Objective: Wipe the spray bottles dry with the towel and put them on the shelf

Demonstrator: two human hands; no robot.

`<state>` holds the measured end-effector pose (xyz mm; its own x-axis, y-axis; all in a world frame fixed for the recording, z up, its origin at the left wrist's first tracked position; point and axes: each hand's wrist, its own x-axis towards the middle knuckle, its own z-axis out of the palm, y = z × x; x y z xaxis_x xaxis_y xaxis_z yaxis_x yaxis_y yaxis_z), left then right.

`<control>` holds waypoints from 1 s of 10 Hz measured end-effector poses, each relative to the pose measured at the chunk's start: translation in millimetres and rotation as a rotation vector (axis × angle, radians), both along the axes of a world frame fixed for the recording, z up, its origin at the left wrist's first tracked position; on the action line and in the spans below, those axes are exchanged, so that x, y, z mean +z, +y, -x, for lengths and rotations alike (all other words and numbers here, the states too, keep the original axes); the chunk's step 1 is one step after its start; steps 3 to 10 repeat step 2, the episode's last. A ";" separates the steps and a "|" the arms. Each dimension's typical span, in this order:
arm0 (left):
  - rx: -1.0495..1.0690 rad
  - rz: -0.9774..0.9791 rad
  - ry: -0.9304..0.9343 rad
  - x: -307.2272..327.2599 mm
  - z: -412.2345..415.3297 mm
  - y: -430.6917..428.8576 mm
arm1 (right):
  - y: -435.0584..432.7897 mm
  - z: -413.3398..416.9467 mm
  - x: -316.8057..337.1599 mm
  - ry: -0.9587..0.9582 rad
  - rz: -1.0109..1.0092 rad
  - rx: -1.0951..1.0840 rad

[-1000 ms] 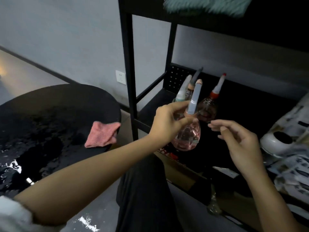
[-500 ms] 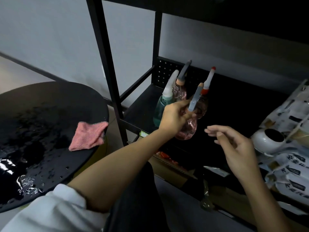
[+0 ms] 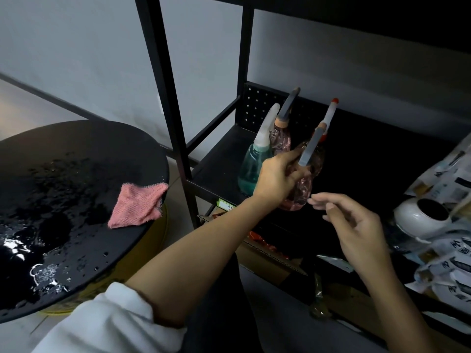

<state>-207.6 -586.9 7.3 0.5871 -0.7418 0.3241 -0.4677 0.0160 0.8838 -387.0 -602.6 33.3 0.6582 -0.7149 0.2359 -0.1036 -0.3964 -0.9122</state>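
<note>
My left hand (image 3: 276,178) grips the neck of a pink spray bottle (image 3: 299,197) with a grey nozzle, holding it over the front of the black shelf (image 3: 219,161). Standing on that shelf are a teal bottle (image 3: 251,169) with a white nozzle, a pink bottle (image 3: 280,138) with a dark nozzle, and behind my bottle one with a white, red-tipped nozzle (image 3: 328,115). My right hand (image 3: 356,230) hovers just right of the held bottle, fingers loosely bent, holding nothing. The pink towel (image 3: 137,205) lies on the round table's right edge.
The round black table (image 3: 63,161) at left is wet with puddles and drops. A black shelf post (image 3: 165,80) stands between table and shelf. A white rounded appliance (image 3: 423,217) and printed packets (image 3: 448,250) crowd the shelf's right side. Boxes sit on the level below.
My left hand has carried the pink bottle further in toward the bottles on the shelf. The right hand stays close beside it. The view has shifted right and downward.
</note>
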 end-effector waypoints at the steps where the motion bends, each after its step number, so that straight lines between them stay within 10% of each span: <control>1: -0.015 0.001 -0.020 2.6 -0.5 4.3 | 2.1 -0.8 0.5 -0.001 0.028 0.007; 10: -0.049 0.000 0.023 5.6 2.3 17.4 | 6.5 -0.8 5.3 0.029 0.053 -0.015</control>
